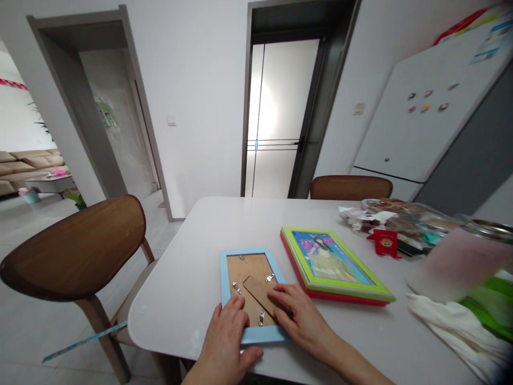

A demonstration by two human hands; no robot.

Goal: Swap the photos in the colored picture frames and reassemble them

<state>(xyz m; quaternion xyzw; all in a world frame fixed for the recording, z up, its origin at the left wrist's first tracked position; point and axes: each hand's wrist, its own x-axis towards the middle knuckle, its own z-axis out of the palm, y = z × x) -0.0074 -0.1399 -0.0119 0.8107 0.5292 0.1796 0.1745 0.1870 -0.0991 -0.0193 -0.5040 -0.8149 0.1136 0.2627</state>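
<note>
A light blue picture frame (223, 278) lies face down on the white table, showing its brown backing board (234, 262) with several metal clips and a fold-out stand (256, 289). My left hand (224, 337) grips the frame's lower left corner. Its bent fingers press near the left clip (236, 287), and the thumb is by the bottom edge. Across the right side, my right hand (300, 315) holds the frame with its fingertips on the backing beside the stand. My right thumb is hidden. Just right of it sits a green picture frame (328, 256) on top of a red one (294, 262).
The white table (180, 299) has a rounded left corner. On its right lie a red packet (385, 243), plastic packaging (425, 216), a pinkish jar (457, 262) and white cloth gloves (452, 321). Wooden chairs stand at the left (80, 251) and the far side (352, 187).
</note>
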